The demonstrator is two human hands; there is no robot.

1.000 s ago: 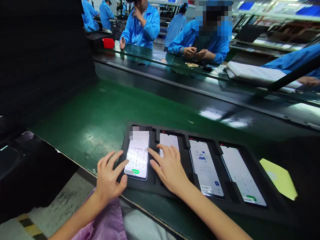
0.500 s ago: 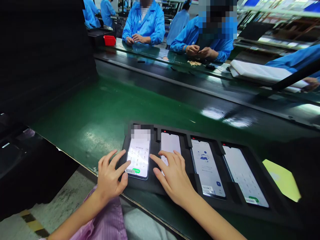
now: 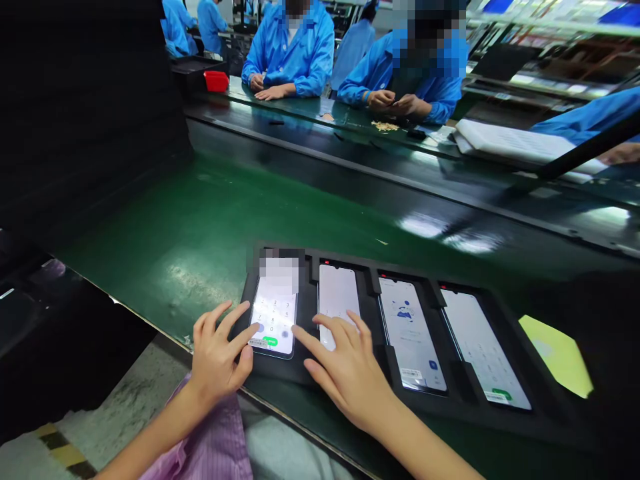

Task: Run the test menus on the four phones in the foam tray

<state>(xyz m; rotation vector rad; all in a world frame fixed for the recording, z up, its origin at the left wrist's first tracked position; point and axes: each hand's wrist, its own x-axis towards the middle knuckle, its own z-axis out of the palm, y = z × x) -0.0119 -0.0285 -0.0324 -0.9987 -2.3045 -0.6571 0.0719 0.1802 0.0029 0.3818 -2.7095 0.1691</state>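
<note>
Dial-pad keying on the leftmost phone (image 3: 274,317), lying in the black tray (image 3: 280,371) on the counter (image 3: 200,227): left hand (image 3: 217,357) steadies its lower edge, right hand (image 3: 350,373) puts a forefinger on its lower right keys, both with fingers spread, pinching nothing; further keys likely need light, exact taps

Plenty of open green desk (image 3: 210,220) behind the phone tray (image 3: 500,427); a black wall (image 3: 90,100) blocks the left, yellow sheet (image 3: 557,357) sits right of the tray.
</note>
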